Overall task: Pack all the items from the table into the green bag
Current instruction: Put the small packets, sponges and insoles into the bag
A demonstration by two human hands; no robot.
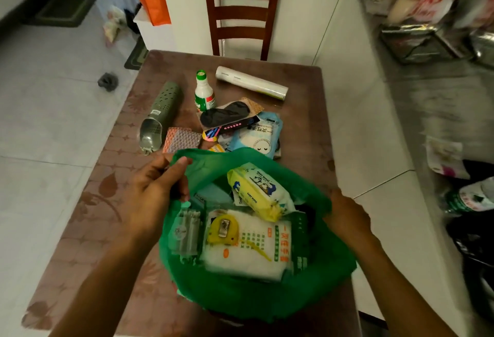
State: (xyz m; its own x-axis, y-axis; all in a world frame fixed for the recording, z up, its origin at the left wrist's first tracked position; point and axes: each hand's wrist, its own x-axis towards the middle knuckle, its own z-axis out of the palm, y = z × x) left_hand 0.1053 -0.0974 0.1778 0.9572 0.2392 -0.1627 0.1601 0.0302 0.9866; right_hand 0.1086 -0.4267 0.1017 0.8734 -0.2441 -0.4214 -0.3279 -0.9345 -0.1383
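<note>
Head view: the green bag [256, 296] sits at the near end of the table [302, 88], its mouth held wide. The left hand [157, 192] pinches the far-left rim between thumb and fingers; the right hand [347, 216] seems clenched on the right rim, though blur hides its fingertips. Wipes [258, 192], a tape measure [223, 229] and a white pack [246, 251] already lie inside.

The unpacked things lie straight beyond the mouth. Nearest is the sponge [181, 139], just past the left fingers (so the left hand is better placed). The green tube [160, 116] runs lengthwise away from the bag; the roll [252, 82] lies crosswise, farthest off.
</note>
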